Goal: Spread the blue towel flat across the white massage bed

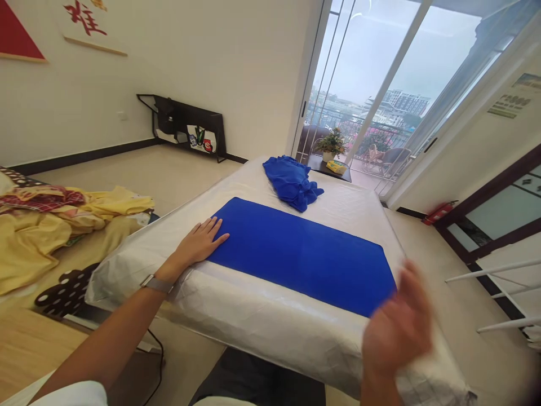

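A flat blue cloth (296, 254), folded into a long rectangle, lies across the near part of a table under a pale, shiny cover (253, 293). My left hand (204, 239) rests on the cloth's left end, fingers spread and palm down. Above the right end of the cloth, my right hand (399, 324) is smeared by motion, and its fingers cannot be made out clearly. Beyond the folded piece sits a crumpled heap of blue cloth (291, 180).
Yellow and plaid fabrics (76, 220) are piled at the left. A small dark table (329, 167) at the far end bears a potted plant (332, 144) and a yellow packet (337, 167). White rails (494, 276) and a fire extinguisher (439, 212) stand at the right.
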`<state>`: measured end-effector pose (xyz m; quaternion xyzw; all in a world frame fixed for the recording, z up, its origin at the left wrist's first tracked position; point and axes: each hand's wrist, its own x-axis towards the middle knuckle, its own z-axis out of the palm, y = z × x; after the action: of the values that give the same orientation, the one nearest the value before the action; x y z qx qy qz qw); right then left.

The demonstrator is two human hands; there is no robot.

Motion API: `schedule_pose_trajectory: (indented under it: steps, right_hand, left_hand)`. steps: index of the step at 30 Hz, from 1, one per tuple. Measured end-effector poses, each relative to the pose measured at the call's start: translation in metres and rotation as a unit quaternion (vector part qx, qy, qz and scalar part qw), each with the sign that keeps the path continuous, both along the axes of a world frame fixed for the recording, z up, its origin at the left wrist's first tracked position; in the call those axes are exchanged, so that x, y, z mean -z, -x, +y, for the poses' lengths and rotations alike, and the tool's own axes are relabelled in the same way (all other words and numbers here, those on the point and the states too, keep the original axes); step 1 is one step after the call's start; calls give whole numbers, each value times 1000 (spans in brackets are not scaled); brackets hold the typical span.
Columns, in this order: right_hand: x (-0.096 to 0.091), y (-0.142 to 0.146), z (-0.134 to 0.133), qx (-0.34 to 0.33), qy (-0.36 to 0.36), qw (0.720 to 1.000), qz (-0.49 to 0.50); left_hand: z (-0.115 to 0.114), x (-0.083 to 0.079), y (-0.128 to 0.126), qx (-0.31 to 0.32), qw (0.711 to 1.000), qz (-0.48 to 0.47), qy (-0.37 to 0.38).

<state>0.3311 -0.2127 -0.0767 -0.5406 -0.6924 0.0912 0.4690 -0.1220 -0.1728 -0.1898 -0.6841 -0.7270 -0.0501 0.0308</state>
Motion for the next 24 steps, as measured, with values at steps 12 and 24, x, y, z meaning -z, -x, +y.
schedule_pose_trajectory:
  steps: [12,24]
  right_hand:
    - [75,76,53,-71,285,892,-343]
    - [87,-113,39,126,322,865,-363]
  left_hand:
    - [2,10,11,16,1000,10,-3]
    - [8,23,37,62,996,53,19]
